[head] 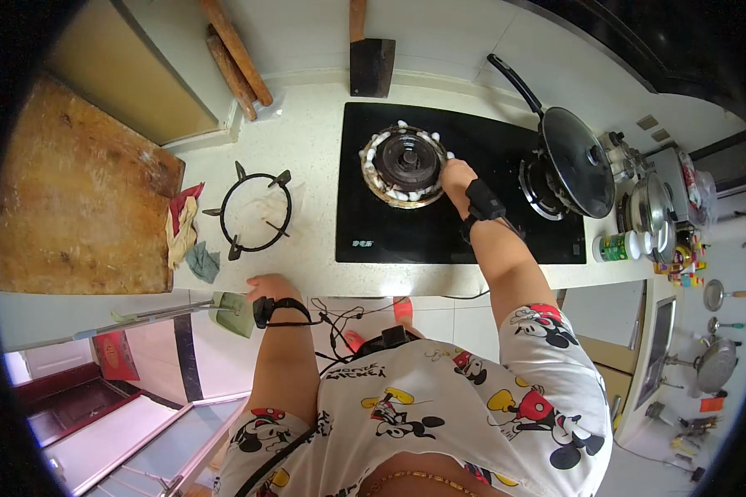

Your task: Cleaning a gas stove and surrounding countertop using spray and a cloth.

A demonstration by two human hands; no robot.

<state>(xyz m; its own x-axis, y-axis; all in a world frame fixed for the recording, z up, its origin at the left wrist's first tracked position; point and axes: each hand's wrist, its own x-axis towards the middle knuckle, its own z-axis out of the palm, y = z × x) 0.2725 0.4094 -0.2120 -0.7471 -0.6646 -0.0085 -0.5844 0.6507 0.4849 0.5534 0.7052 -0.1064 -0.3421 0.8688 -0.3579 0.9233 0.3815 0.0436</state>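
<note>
My right hand (458, 177) reaches to the right side of the left burner (409, 160) on a black glass gas hob (460, 239). Its fingertips are at the burner's round metal rim (404, 202); what they grip, if anything, is hidden. White lumps (373, 140) of soft-looking material line the rim, one of them right beside my fingers. My left hand (275, 287) rests at the counter's front edge, holding nothing. Left of the hob, a black pan support (224, 211) with several prongs lies on the pale counter (314, 186).
A lidded frying pan (578, 163) sits tilted over the right burner. A cleaver (372, 67) and rolling pins (239, 62) lean at the back wall. Cloths (183, 233), (203, 262) lie beside a wooden board (87, 199). Right of the hob stand a green-labelled container (615, 246) and lidded pot (649, 202).
</note>
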